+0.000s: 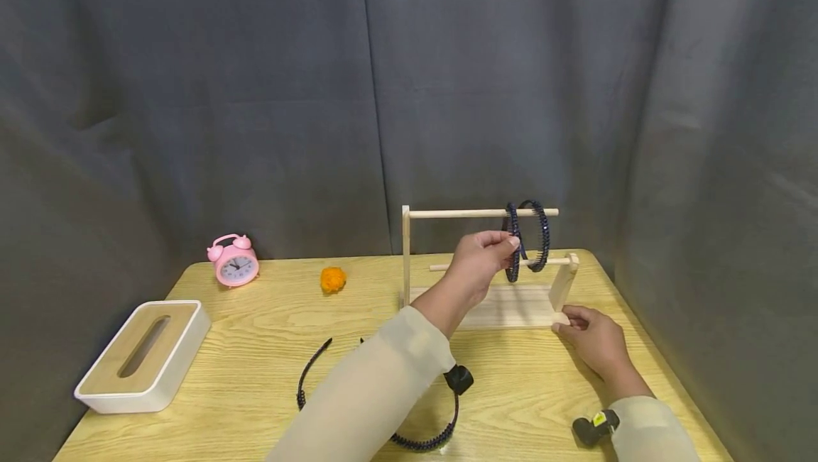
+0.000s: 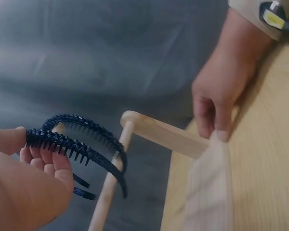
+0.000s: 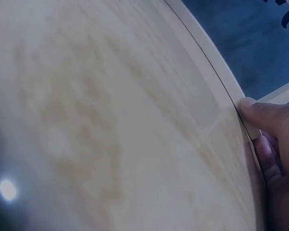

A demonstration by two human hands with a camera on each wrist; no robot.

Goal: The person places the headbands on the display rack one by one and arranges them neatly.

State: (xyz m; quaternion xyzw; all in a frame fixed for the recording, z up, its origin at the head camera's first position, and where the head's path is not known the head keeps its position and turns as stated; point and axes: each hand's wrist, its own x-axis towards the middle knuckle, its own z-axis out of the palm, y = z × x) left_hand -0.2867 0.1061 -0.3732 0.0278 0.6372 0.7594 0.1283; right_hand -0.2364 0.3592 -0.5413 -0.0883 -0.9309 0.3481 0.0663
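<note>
My left hand [image 1: 482,263] pinches a dark blue toothed headband [image 1: 513,267] between thumb and fingers. This headband stands across the upper rod of a wooden rack [image 1: 505,309]; whether the rod carries its weight I cannot tell. Just right of it a second dark headband [image 1: 544,231] hangs over the same rod, near its free end. In the left wrist view the held headband [image 2: 62,143] lies beside the hanging one [image 2: 86,124]. My right hand [image 1: 594,340] grips the right end of the rack's base, thumb on one face and fingers on the other in the right wrist view.
Dark headband parts [image 1: 424,442] lie on the table [image 1: 255,363], partly hidden under my left sleeve. A pink alarm clock [image 1: 236,263], an orange fluffy ball [image 1: 332,279] and a white tissue box with a wooden lid [image 1: 143,355] stand to the left. Grey curtains surround the table.
</note>
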